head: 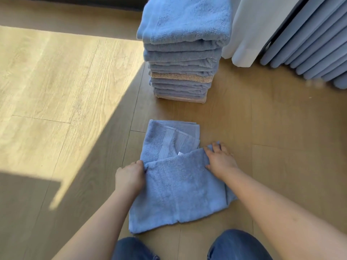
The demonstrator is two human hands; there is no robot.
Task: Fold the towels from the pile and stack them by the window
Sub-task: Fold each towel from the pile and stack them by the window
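towel (180,182) on floor (65,91), stack (183,53) behind it

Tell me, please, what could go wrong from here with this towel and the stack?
The flap held by the left hand and right hand lies skewed across the blue towel, so the fold may end uneven. The tall stack beside the curtain looks uneven; another towel could tip it.

Half-folded blue towel (180,184) lies on floor before tall towel stack (183,53)
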